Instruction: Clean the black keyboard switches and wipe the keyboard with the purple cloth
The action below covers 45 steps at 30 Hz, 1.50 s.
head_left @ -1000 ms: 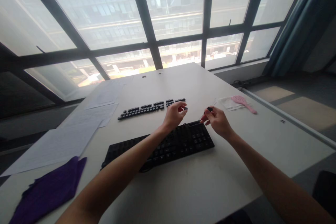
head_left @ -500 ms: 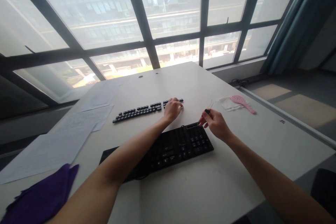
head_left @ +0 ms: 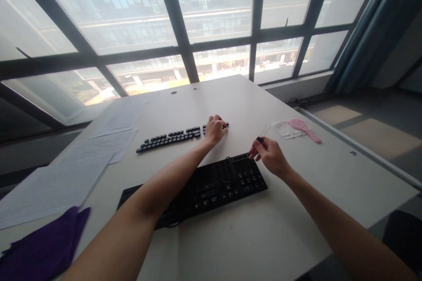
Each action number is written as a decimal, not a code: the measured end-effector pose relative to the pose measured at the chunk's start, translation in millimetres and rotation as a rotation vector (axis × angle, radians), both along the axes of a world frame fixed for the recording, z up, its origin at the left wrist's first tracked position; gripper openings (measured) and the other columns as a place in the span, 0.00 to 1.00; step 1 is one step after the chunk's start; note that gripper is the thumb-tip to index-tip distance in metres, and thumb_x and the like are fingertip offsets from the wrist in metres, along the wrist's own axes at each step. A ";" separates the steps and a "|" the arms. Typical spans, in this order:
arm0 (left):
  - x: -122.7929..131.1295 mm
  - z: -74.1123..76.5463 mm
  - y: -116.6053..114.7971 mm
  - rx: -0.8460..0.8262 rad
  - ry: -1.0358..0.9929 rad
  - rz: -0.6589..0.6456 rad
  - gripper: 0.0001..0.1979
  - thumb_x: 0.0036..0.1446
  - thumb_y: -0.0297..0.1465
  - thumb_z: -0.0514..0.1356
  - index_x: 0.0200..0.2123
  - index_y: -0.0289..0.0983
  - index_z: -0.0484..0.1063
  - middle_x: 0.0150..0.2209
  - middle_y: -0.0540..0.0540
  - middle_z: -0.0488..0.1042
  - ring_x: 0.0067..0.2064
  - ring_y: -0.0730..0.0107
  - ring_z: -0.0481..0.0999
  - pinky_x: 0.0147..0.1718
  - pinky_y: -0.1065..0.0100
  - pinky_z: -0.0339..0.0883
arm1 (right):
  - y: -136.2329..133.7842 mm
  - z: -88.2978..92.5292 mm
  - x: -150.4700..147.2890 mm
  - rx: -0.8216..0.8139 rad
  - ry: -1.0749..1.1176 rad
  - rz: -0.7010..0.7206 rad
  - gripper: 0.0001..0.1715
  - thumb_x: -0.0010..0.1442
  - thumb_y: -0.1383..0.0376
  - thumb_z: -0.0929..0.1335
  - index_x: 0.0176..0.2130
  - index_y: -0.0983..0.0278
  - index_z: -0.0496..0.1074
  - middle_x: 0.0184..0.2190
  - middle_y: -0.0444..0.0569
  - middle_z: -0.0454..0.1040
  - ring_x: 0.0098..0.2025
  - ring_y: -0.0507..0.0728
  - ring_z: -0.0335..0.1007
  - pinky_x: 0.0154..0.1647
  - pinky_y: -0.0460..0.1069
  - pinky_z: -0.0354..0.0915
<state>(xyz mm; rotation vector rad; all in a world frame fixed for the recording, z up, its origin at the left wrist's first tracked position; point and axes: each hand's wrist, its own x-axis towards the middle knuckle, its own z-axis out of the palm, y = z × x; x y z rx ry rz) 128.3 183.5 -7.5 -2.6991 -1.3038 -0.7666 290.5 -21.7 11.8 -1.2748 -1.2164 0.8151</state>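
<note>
A black keyboard (head_left: 217, 186) lies on the white table, with many of its keys off at the upper part and several still in at the right. My left hand (head_left: 216, 129) reaches over it to the row of loose black keycaps (head_left: 168, 138), fingers closed on a keycap at the row's right end. Part of the row is hidden behind this hand. In my right hand (head_left: 270, 153), closed above the keyboard's upper right corner, is a keycap puller (head_left: 260, 139) with a black handle and thin wire loops pointing up and away.
Beyond my right hand, a pink hairbrush (head_left: 303, 129) lies on a white tissue (head_left: 281, 130). Paper sheets (head_left: 62, 184) cover the table's left side, near a purple cloth (head_left: 49, 241). Large windows (head_left: 214, 4) stand behind the table (head_left: 237, 246).
My left hand has shifted slightly, and its fingertips have closed on a keycap at the row's right end. My right hand stays in place with the puller. The view has tilted a little.
</note>
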 end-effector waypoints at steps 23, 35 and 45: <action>-38.7 33.4 -23.9 -0.008 -0.151 -0.030 0.08 0.59 0.28 0.61 0.41 0.39 0.78 0.45 0.43 0.72 0.49 0.59 0.68 0.54 0.60 0.64 | 2.8 0.1 7.3 0.024 0.084 0.000 0.24 0.63 0.47 0.66 0.32 0.65 0.67 0.26 0.49 0.76 0.24 0.54 0.76 0.21 0.45 0.67; -272.1 70.1 -100.7 -0.262 -0.170 0.165 0.12 0.58 0.36 0.57 0.38 0.39 0.79 0.36 0.47 0.80 0.33 0.67 0.75 0.35 0.68 0.68 | 1.8 -12.1 7.4 0.139 -0.075 -0.069 0.23 0.64 0.48 0.66 0.32 0.65 0.70 0.27 0.51 0.77 0.27 0.57 0.75 0.26 0.50 0.69; -359.5 47.2 -180.1 -0.595 -0.229 -0.093 0.12 0.59 0.40 0.62 0.39 0.38 0.79 0.37 0.45 0.75 0.35 0.70 0.74 0.36 0.69 0.71 | -4.2 -1.7 -59.9 0.202 -0.303 -0.104 0.19 0.61 0.49 0.68 0.35 0.63 0.75 0.24 0.49 0.73 0.25 0.57 0.68 0.26 0.51 0.65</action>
